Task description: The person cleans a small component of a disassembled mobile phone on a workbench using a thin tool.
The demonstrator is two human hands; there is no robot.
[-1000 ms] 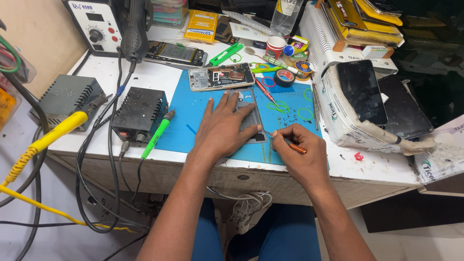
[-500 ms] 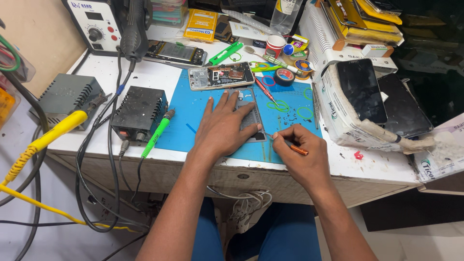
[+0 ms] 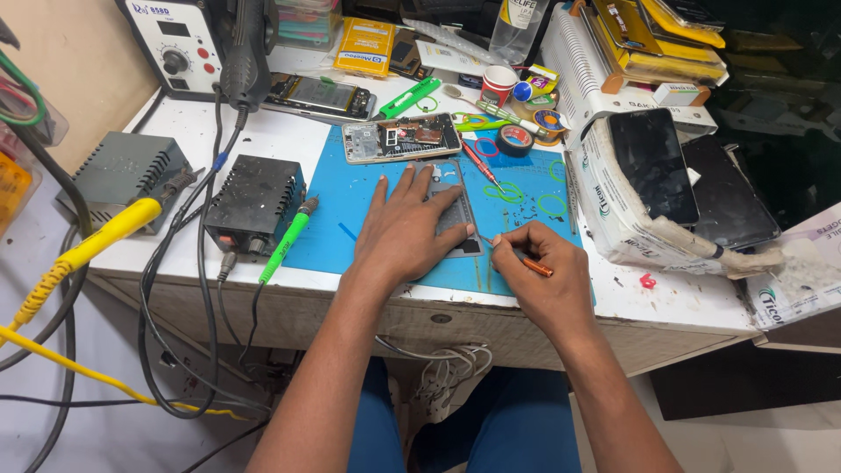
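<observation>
1. My right hand (image 3: 545, 273) keeps a narrow grip on an orange-handled tool (image 3: 524, 260), tip at the phone panel's (image 3: 454, 213) lower right corner.
2. My left hand (image 3: 405, 229) lies flat, fingers spread, pressing the panel onto the blue mat (image 3: 350, 210).
3. An opened phone (image 3: 401, 137) lies beyond, on the bench (image 3: 683, 302).

We see the mat (image 3: 368, 228) on the table (image 3: 674, 302), a flat phone panel (image 3: 455, 210) on it under the left hand (image 3: 405, 229). Right of it sits the right hand (image 3: 541, 276); behind lies an opened phone (image 3: 401, 138); left stands a power box (image 3: 254, 203).
</observation>
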